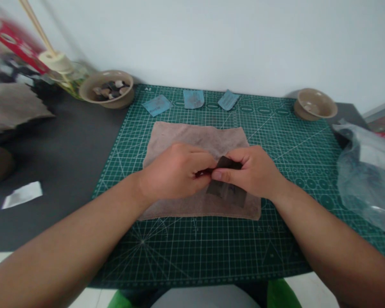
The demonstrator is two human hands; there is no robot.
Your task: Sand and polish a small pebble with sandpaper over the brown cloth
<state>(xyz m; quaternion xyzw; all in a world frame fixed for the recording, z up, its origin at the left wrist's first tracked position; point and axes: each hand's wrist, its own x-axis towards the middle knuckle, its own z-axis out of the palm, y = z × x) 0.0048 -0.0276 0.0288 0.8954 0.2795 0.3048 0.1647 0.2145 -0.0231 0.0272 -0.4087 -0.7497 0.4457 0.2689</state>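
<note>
Both hands' grip pinches a dark sheet (226,188) over cloth (195,141) on green mat (211,248).

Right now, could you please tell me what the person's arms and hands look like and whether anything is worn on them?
Both forearms are bare up to the picture's edge: no sleeves show. The left hand and right hand wear no gloves, and no rings, watch or bracelets can be seen on them or the wrists.
</note>
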